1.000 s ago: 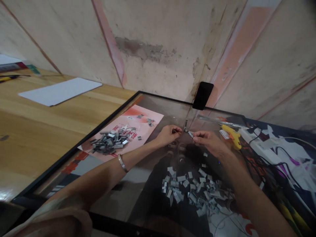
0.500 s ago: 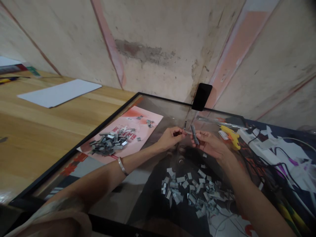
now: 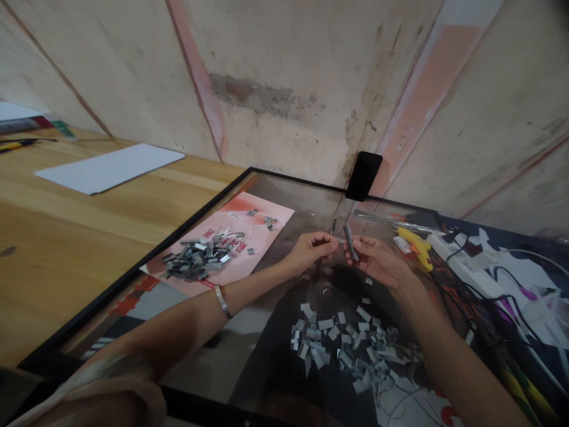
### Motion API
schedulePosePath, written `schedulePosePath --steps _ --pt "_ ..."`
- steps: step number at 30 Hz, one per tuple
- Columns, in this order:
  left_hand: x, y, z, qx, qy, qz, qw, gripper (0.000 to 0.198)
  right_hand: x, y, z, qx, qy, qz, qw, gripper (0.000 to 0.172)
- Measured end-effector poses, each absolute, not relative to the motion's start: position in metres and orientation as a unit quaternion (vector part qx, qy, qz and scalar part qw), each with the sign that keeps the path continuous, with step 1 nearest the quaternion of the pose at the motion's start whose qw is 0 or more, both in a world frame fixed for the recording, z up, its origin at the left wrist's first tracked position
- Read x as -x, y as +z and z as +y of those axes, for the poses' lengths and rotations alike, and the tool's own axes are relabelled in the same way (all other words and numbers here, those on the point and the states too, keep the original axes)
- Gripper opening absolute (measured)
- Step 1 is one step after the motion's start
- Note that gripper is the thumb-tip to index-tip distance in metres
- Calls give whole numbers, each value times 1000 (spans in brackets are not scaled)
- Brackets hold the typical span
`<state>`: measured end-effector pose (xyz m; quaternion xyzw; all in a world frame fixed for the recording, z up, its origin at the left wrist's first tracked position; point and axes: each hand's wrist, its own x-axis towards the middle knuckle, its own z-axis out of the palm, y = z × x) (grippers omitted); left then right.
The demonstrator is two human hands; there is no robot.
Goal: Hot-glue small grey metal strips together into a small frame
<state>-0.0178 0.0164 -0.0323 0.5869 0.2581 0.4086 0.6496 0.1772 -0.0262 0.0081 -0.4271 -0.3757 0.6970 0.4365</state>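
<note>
My right hand [image 3: 377, 258] grips a slim grey strip [image 3: 349, 240], which stands up between thumb and fingers over the glass tabletop. Just left of it, my left hand [image 3: 311, 252] is closed in a pinch, its fingertips close to the strip. A small pale piece seems to be at those fingertips, too small to name. Below the hands lies a loose heap of small silvery metal pieces [image 3: 351, 344] on the glass. Another heap of shiny metal pieces [image 3: 195, 261] rests on a pink printed sheet [image 3: 267, 210] to the left.
A black phone [image 3: 364, 176] leans upright at the glass's far edge by the wall. To the right are a yellow glue gun [image 3: 415, 246], a white power strip [image 3: 462, 264] and tangled cables. White paper [image 3: 111, 168] lies on the wooden table [image 3: 133, 201] at left.
Both hands stay almost in place. My left fingertips have shifted slightly right, towards the strip, and the pale piece between the hands shows less. The heaps look the same.
</note>
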Motion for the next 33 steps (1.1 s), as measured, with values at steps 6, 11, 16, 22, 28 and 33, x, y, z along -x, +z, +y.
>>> schedulePosePath --steps 6,11,16,22,28,33 --pt "16 -37 16 -562 409 247 675 32 -178 4 -25 431 692 -376 440 24" --pt "19 -39 21 -538 455 275 654 23 -173 1 -26 485 602 -462 435 24" --pt "23 -39 28 -557 502 323 578 14 -165 -9 -26 573 281 -694 334 14" --pt "24 -43 30 -645 456 351 503 15 -158 -25 -27 571 94 -788 211 9" --pt "24 -45 33 -697 408 378 452 17 -153 -33 -30 563 68 -804 177 4" --pt "25 -47 34 -718 380 389 434 19 -153 -36 -30 563 61 -805 178 4"
